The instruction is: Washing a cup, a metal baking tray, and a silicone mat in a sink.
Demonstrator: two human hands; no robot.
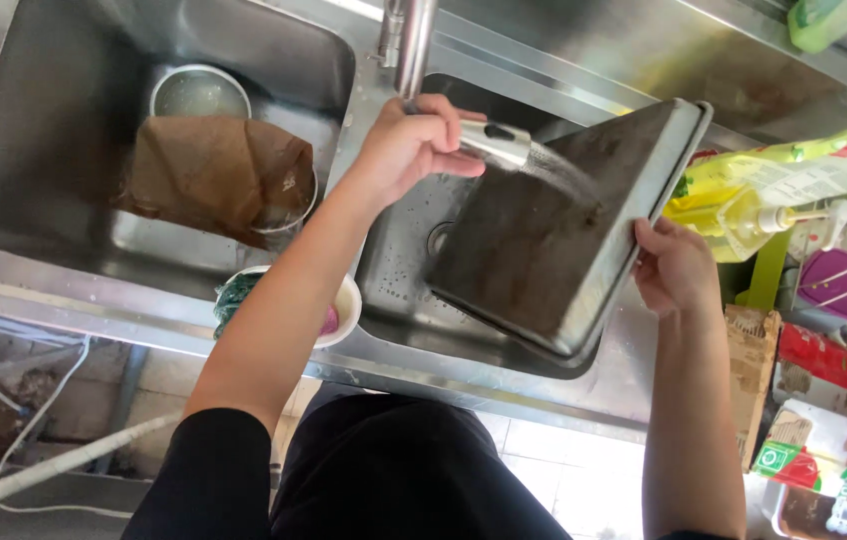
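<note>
1. Two bare hands work over a double steel sink (363,95), seen from above; nearest the camera are the person's black clothing and both forearms reaching away toward the basins.
2. On the sink's front rim, just beside the left forearm, sits a small white bowl (345,305) with a dark green scrubbing pad (236,298) in it.
3. The right hand (673,268) is closed over the near right edge of a metal baking tray (553,230), fingers wrapped around the rim, thumb on top.
4. The tray is held tilted over the right basin, its lower edge down near the basin's front wall and its far corner raised toward the back ledge; the inner face is dark and stained.
5. The left hand (411,145) is curled shut around a pull-out spray head (493,142), which points at the tray; water fans from it onto the tray's upper inner surface.
6. Above that hand, the faucet's steel neck (413,40) rises from the divider between the basins.
7. In the left basin lies a brown, crumpled paper bag (213,175) draped over a round metal pot (200,92) that holds cloudy water.
8. To the right of the sink, on the counter, stand a yellow dish-soap bottle with a pump (743,215), a purple lidded container (833,280), and colourful packets (813,400) nearer the front.
9. At the far right corner, a green object (828,18) rests on the back ledge.
</note>
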